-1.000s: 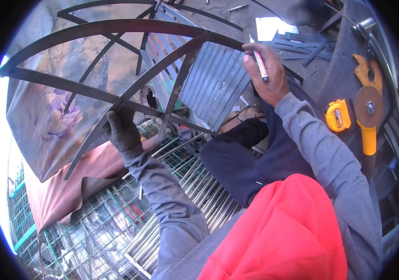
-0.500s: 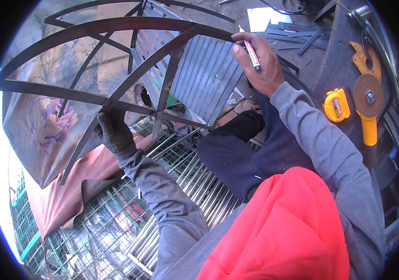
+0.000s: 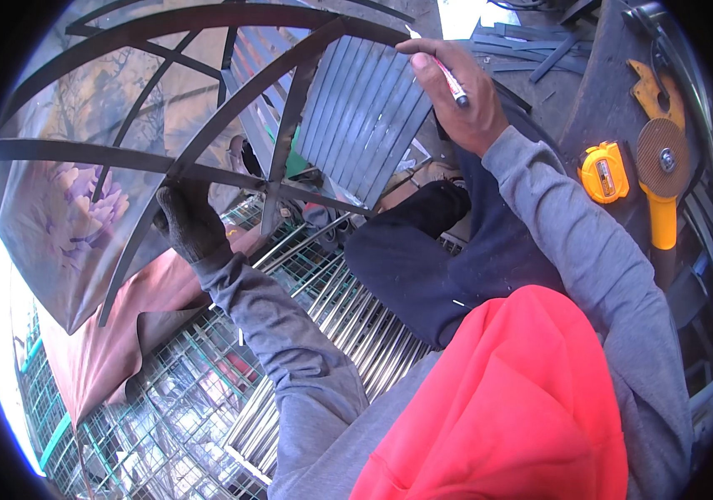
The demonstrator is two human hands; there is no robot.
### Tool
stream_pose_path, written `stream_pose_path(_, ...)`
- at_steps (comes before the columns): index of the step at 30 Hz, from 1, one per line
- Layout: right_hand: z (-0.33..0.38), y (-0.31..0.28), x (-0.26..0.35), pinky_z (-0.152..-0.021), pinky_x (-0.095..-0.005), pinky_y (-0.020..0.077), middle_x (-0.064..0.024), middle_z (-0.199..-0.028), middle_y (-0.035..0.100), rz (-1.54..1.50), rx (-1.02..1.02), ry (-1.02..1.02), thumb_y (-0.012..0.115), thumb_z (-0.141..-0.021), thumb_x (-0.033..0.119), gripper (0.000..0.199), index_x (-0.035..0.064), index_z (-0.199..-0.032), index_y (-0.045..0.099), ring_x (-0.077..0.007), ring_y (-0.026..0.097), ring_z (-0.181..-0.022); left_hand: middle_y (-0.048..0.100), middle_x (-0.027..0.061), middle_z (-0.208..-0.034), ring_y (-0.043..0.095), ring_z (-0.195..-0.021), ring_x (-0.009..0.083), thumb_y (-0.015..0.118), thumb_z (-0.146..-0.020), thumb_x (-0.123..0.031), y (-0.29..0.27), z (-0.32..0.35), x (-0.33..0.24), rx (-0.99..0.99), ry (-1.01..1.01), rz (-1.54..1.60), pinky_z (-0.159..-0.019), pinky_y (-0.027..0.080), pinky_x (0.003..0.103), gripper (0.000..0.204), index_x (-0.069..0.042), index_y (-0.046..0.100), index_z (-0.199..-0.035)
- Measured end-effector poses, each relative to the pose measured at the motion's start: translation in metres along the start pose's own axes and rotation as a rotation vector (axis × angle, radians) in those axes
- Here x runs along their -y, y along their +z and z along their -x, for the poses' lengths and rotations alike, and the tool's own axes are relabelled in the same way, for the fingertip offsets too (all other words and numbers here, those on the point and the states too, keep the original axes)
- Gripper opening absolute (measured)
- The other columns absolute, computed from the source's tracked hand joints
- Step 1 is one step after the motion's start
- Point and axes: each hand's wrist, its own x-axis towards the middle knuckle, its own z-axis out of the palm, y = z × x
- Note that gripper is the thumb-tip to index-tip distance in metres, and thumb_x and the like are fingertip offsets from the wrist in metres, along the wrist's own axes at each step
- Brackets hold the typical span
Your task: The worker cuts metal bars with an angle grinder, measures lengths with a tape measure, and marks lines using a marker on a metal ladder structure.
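Closest to view is the person's red hood (image 3: pixel 507 400), with grey sleeves (image 3: pixel 552 204) running out on either side. Beneath lie dark trousers (image 3: pixel 456 275), one knee bent, and beside them a row of shiny metal rods (image 3: pixel 365 321) over green wire mesh (image 3: pixel 165 417). To the left, a pinkish sheet (image 3: pixel 98 358) drapes over the mesh.

Farther out, the left hand (image 3: pixel 190 221), in a dark glove, is closed on a dark metal frame (image 3: pixel 215 174) where a crossbar meets a curved bar; its fingers are mostly hidden behind the metal. The frame arches across the upper left, in front of a flowered sheet (image 3: pixel 81 217). The bare right hand (image 3: pixel 463 93) pinches a white marker (image 3: pixel 456 87) between thumb and fingers, near the frame's outer curve; whether its fingertips touch the bar cannot be told.

Between the hands, beyond the frame, sits a panel of grey slats (image 3: pixel 365 117). On the right lie a yellow tape measure (image 3: pixel 603 172) and a yellow grinder (image 3: pixel 663 223) with a brown disc. Loose flat strips (image 3: pixel 532 50) lie on the ground at the top.
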Motion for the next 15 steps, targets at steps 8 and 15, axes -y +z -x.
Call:
stream_pose_path(8,0.003,0.000,0.006,-0.096,-0.0328,0.0495,-0.0089,-0.111,0.070,-0.041,0.085,0.126,0.054,-0.106,0.040,0.039,0.0088,-0.126,0.068,-0.0189,0.066,-0.104,0.074,0.0133,-0.105,0.070,-0.090,0.0269,0.074,-0.093,-0.008,-0.001,-0.004,0.003,-0.016,0.326,-0.741,-0.077,0.053,0.039,0.022,-0.005,0.071,-0.115)
stream_pose_path(15,0.004,-0.003,0.008,-0.096,-0.0326,0.0491,-0.0086,-0.112,0.069,-0.045,0.104,0.165,0.055,-0.106,0.041,0.040,0.0089,-0.125,0.068,-0.0184,0.065,-0.104,0.072,0.0134,-0.103,0.071,-0.095,0.0215,0.064,-0.104,-0.024,0.001,-0.001,0.009,-0.054,0.283,-0.671,-0.084,0.062,0.036,0.031,0.005,0.071,-0.112)
